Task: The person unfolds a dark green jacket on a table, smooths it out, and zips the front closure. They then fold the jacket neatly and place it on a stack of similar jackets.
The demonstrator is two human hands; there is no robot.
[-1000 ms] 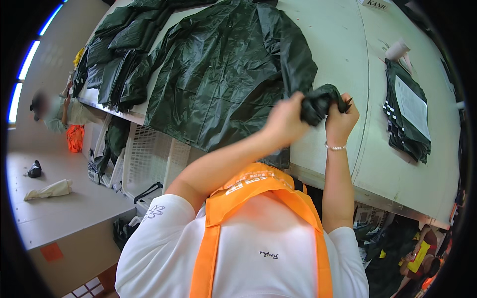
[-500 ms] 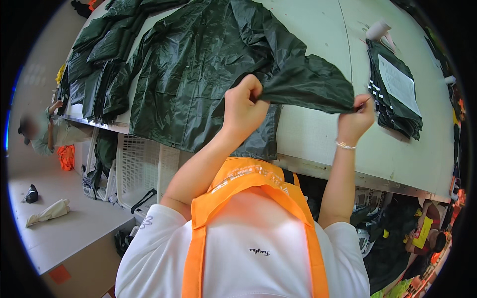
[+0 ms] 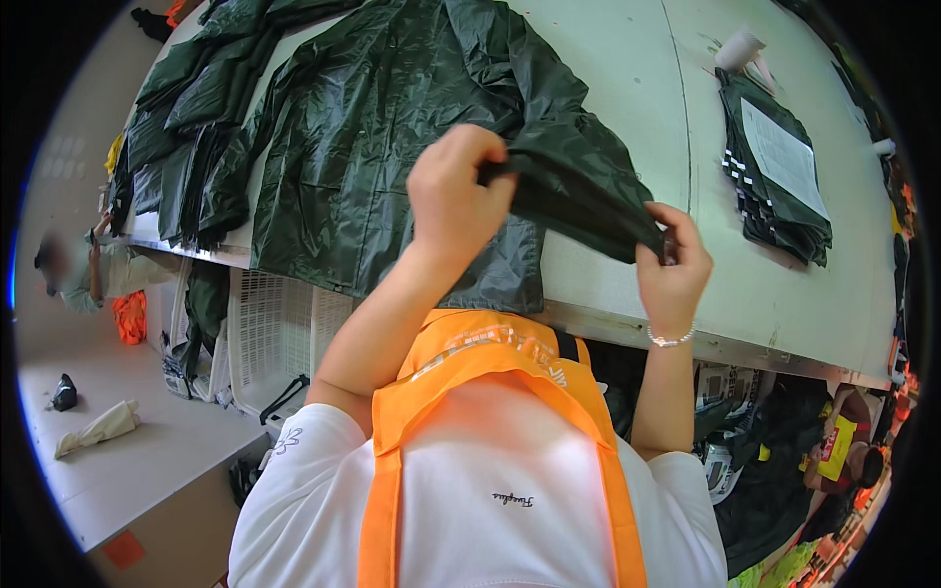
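A shiny dark green jacket (image 3: 343,167) lies spread on the pale table, its lower hem reaching the table's near edge. My left hand (image 3: 459,196) is closed on the jacket's sleeve, over the garment's right part. At the sleeve's end, my right hand (image 3: 674,263) pinches the fabric between thumb and fingers. Between both hands the sleeve (image 3: 583,206) is stretched out above the table, sloping down toward the right hand. Folds of cloth hide part of the left fingers.
Stacked dark green garments (image 3: 201,108) lie at the table's left. On the right are folded dark garments (image 3: 760,147) with a paper sheet (image 3: 784,152) and a white roll (image 3: 739,49). White plastic crates (image 3: 270,333) stand below the table edge. Other people are at far left and lower right.
My right hand has moved left and down with the sleeve end, closer to my left hand. My left hand has shifted slightly left and up. The sleeve now turns its darker side up.
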